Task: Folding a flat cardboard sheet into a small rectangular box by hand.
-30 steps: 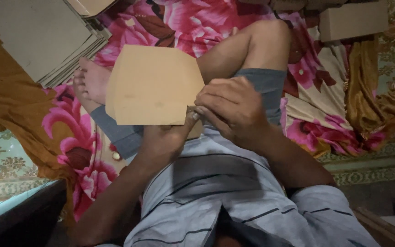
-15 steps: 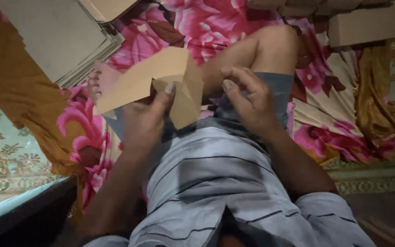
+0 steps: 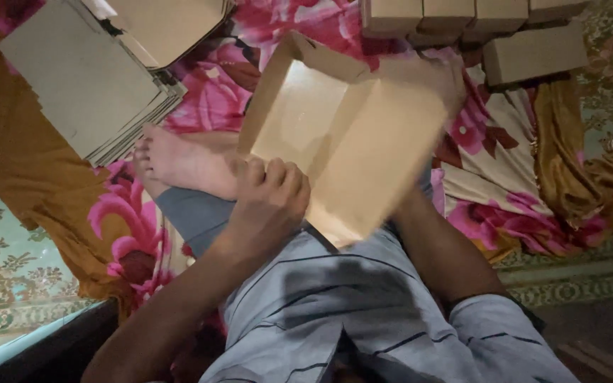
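- The left hand [image 3: 267, 202] is curling its fingers over the near edge of a tan cardboard box blank [image 3: 342, 135], pinching that edge between fingers and palm.
- The right hand [image 3: 431, 78] is sitting at the blank's far right corner, blurred and mostly hidden behind the card, so I cannot tell whether it is gripping or only touching; the right forearm [image 3: 441, 248] is running up underneath the sheet.
- The blank is hanging in the air above the person's lap and crossed legs, tilted, with its inner face turned toward the camera.
- Risk, as I judge it: the card is being held mostly by one edge, so the wide right panel could be flopping or bending away from its crease if the right hand's contact is slight.
- Another risk: the panels look thin, and a hard pinch from the left hand could be denting the edge or putting in a stray fold.
- A slip would probably be dropping the blank onto the bare foot [image 3: 182, 159] or the pink floral cloth [image 3: 207, 96] below, near the stack of flat cardboard sheets [image 3: 86, 78].
- Looks: plain tan card, matte, with a lighter panel on the left, a straight crease down the middle, and a short flap standing up along the upper left rim.
- Finished small cardboard boxes [image 3: 533, 57] are lying in a row at the top right, well apart from the hands.
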